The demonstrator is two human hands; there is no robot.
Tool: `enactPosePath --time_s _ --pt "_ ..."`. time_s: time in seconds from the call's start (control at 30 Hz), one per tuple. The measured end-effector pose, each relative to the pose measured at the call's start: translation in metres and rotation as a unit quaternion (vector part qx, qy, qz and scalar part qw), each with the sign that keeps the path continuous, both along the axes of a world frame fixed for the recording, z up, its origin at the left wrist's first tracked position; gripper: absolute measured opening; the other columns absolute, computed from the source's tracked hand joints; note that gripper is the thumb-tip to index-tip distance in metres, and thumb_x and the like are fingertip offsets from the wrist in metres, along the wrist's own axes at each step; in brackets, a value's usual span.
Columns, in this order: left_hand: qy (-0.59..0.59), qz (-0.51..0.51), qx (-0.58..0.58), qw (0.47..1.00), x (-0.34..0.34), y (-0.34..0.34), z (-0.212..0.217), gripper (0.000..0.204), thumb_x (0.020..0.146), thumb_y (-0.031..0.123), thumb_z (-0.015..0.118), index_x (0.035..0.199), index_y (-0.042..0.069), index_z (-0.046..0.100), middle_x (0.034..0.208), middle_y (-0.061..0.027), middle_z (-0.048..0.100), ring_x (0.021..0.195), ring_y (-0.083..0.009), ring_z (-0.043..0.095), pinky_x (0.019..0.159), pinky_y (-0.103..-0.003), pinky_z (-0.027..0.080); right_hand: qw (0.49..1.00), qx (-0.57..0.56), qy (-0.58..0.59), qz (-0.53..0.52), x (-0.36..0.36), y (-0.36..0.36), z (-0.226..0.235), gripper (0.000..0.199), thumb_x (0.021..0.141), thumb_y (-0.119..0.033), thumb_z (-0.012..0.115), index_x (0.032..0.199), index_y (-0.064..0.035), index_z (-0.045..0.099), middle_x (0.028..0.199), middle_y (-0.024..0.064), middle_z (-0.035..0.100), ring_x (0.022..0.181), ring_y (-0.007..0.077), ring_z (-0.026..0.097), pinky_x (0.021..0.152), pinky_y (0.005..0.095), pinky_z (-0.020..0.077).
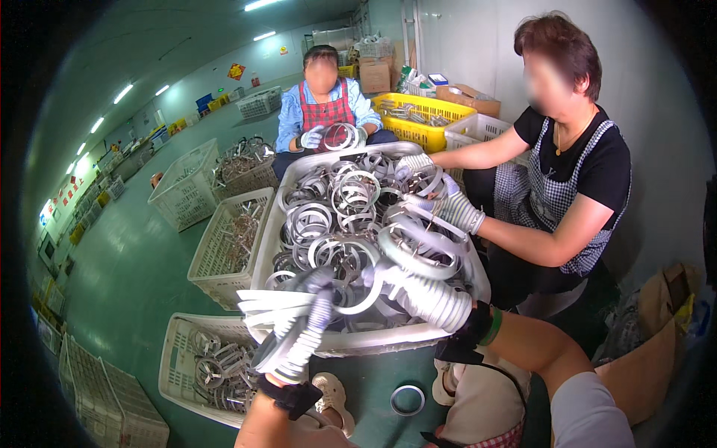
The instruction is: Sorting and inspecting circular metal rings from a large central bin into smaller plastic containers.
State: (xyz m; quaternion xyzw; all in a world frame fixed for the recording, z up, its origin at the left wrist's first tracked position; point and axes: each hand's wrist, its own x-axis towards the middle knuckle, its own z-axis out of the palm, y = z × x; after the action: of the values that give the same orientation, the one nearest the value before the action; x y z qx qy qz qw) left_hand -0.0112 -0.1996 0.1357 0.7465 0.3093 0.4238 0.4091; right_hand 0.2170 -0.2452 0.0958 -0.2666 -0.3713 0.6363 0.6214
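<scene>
A large pale tub [261, 257] stands before me, heaped with metal rings [310, 220] like band clamps. My left hand [302, 328], in a striped glove, is closed around several flat metal rings [270, 300] that fan out to its left over the tub's near left corner. My right hand [429, 295], also gloved, reaches over the near part of the heap. Its fingers are pinched at the right edge of a single metal ring [357, 308], tilted upright between my hands. Motion smears both hands somewhat.
Two gloved co-workers [326, 112] [575, 164] handle rings at the tub's far and right sides. White crates [231, 280] with metal parts line the left. A yellow crate [429, 134] stands behind. One ring [407, 400] lies on the floor near my feet; a cardboard box [635, 381] sits right.
</scene>
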Motion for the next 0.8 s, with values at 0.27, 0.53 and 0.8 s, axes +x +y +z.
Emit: enactPosePath --time_s 0.27,0.53,0.8 --pt "-0.054 -0.147 -0.168 0.973 -0.006 0.030 -0.013 0.012 0.088 0.008 0.063 0.098 0.002 0.066 0.098 -0.0055 0.065 0.088 -0.0168 0.062 0.075 -0.029 0.052 0.981 -0.080 0.174 0.043 0.011 0.015 0.006 0.020 0.094 -0.018 0.055 0.102 -0.0002 0.062 0.098 0.0085 0.065 0.091 0.0183 0.063 0.084 0.0319 0.0512" --pt "-0.133 0.050 -0.277 0.950 -0.036 0.037 0.000 0.024 0.089 0.030 0.066 0.100 0.011 0.060 0.074 0.0051 0.056 0.065 -0.0049 0.052 0.058 -0.021 0.043 0.971 0.069 -0.208 -0.091 0.015 0.015 0.019 0.016 0.090 -0.013 0.061 0.104 -0.0052 0.061 0.092 0.0036 0.065 0.085 0.0119 0.061 0.072 0.0232 0.0503" --pt "-0.301 -0.002 -0.356 0.885 -0.032 0.037 0.006 0.023 0.092 0.022 0.062 0.106 0.005 0.060 0.085 -0.0043 0.063 0.077 -0.0148 0.061 0.072 -0.027 0.051 0.902 0.110 -0.412 -0.064 0.014 0.012 0.014 0.028 0.089 -0.014 0.063 0.113 -0.0016 0.057 0.100 0.0068 0.061 0.094 0.0121 0.056 0.086 0.0288 0.0448"
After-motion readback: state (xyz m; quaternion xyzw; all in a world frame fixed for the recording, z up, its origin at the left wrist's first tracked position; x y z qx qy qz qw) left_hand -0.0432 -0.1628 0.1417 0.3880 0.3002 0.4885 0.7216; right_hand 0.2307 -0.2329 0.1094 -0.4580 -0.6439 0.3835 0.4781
